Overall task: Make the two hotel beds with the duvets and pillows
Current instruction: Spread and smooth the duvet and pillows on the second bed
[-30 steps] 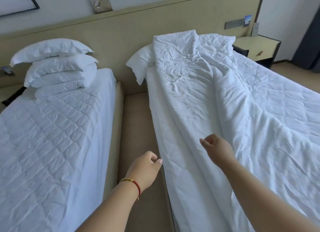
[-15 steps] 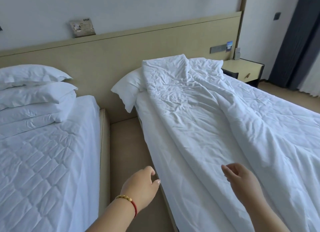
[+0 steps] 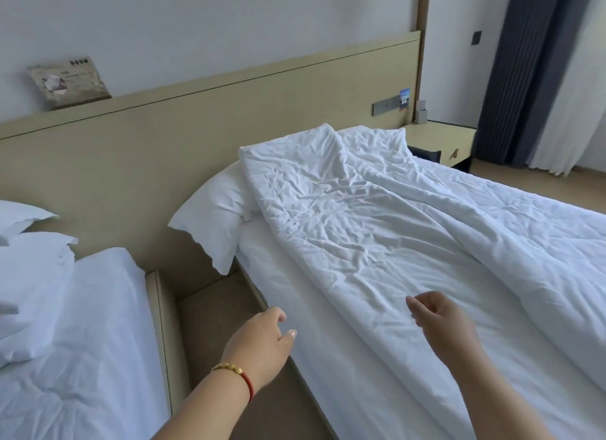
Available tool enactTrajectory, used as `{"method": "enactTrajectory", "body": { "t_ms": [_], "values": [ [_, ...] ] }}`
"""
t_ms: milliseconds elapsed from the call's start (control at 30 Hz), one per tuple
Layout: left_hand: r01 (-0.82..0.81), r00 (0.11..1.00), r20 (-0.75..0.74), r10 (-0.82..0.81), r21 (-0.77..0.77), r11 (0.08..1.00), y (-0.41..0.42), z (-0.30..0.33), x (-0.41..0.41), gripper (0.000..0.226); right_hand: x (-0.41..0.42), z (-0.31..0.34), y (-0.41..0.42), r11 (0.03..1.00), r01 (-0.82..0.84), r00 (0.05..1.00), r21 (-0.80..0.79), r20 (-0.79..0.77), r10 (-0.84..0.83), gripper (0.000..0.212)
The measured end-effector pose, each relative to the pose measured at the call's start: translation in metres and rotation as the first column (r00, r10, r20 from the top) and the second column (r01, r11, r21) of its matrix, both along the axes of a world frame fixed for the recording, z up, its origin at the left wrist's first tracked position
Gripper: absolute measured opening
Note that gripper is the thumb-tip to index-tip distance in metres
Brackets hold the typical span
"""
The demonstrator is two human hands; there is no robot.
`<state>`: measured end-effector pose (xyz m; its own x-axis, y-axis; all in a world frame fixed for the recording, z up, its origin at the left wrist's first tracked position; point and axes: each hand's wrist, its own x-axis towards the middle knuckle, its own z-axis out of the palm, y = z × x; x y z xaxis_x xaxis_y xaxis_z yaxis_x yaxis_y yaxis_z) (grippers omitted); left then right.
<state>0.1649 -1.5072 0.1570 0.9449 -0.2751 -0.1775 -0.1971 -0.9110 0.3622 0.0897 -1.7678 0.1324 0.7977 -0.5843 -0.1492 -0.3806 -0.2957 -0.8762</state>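
Both hands hang loosely curled and hold nothing, left hand point(image 3: 262, 344) at the bed edge, right hand point(image 3: 441, 321) over the rumpled duvet point(image 3: 377, 229) lying on the right bed point(image 3: 328, 357). A one-sided tug could drag it crooked (or pull the half-buried pillow point(image 3: 213, 223) askew). The left bed point(image 3: 82, 341) and its pillows are cut off.

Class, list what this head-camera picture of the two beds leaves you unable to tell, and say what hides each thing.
1. Pillow on the right bed: the duvet covers its far part.
2. Stacked pillows: cut off by the left edge, so no count.
3. Card on the headboard: print too small to read.
4. Foot of both beds: below the frame.
5. Nightstand: its lower part is hidden by the duvet.
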Motion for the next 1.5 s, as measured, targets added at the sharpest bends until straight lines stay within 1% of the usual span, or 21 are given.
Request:
{"method": "enactTrajectory", "body": {
  "t_ms": [133,200,333,433,567,667,833,933,1033,1133,1200,1333,1433,1500],
  "values": [
    [0.084,0.996,0.034,-0.085,0.024,0.996,0.039,0.007,0.116,0.036,0.092,0.002,0.043,0.996,0.09,0.995,0.013,0.037,-0.091,0.018],
    [0.118,0.993,0.027,-0.119,0.033,0.992,0.053,0.011,0.17,0.036,0.129,0.006,0.06,0.991,0.13,0.991,0.026,0.03,-0.131,0.017],
    [0.193,0.981,0.004,-0.194,0.051,0.98,0.057,0.02,0.266,0.04,0.197,0.01,0.071,0.983,0.18,0.983,0.018,0.015,-0.181,0.018],
    [0.247,0.969,0.015,-0.248,0.045,0.968,0.041,0.021,0.337,0.041,0.254,0.007,0.063,0.966,0.258,0.965,0.013,0.035,-0.258,0.018],
    [0.298,0.953,0.042,-0.3,0.051,0.953,0.01,0.015,0.432,0.037,0.338,-0.011,0.042,0.945,0.326,0.945,0.031,0.025,-0.326,0.019],
    [0.341,0.937,0.055,-0.345,0.073,0.937,-0.02,0.014,0.503,0.039,0.404,-0.018,0.019,0.936,0.351,0.936,0.026,0.022,-0.351,0.019],
    [0.431,0.893,0.087,-0.441,0.111,0.896,-0.067,0.011,0.612,0.046,0.503,-0.012,-0.017,0.936,0.349,0.937,-0.035,-0.005,-0.35,0.02],
    [0.499,0.85,0.105,-0.517,0.154,0.852,-0.091,0.009,0.669,0.056,0.554,-0.01,-0.038,0.931,0.359,0.932,-0.061,-0.031,-0.361,0.022],
    [0.538,0.815,0.094,-0.571,0.239,0.808,-0.115,0.007,0.733,0.065,0.605,-0.009,-0.061,0.917,0.386,0.918,-0.097,-0.055,-0.392,0.027],
    [0.56,0.789,0.076,-0.61,0.32,0.764,-0.144,0.001,0.797,0.069,0.656,-0.004,-0.082,0.894,0.437,0.897,-0.095,-0.03,-0.441,0.039],
    [0.589,0.76,0.077,-0.645,0.339,0.734,-0.165,-0.003,0.838,0.069,0.691,0.001,-0.094,0.882,0.461,0.884,-0.1,-0.039,-0.466,0.042],
    [0.646,0.674,0.097,-0.733,0.403,0.648,-0.212,-0.013,0.922,0.07,0.764,0.006,-0.119,0.849,0.508,0.854,-0.145,-0.042,-0.519,0.045],
    [0.683,0.597,0.11,-0.794,0.449,0.576,-0.246,-0.027,0.977,0.07,0.822,0.004,-0.138,0.817,0.546,0.821,-0.183,-0.076,-0.566,0.046],
    [0.695,0.561,0.121,-0.819,0.469,0.545,-0.268,-0.04,1.008,0.07,0.858,-0.002,-0.15,0.81,0.553,0.809,-0.196,-0.105,-0.578,0.044]
  ]
}}
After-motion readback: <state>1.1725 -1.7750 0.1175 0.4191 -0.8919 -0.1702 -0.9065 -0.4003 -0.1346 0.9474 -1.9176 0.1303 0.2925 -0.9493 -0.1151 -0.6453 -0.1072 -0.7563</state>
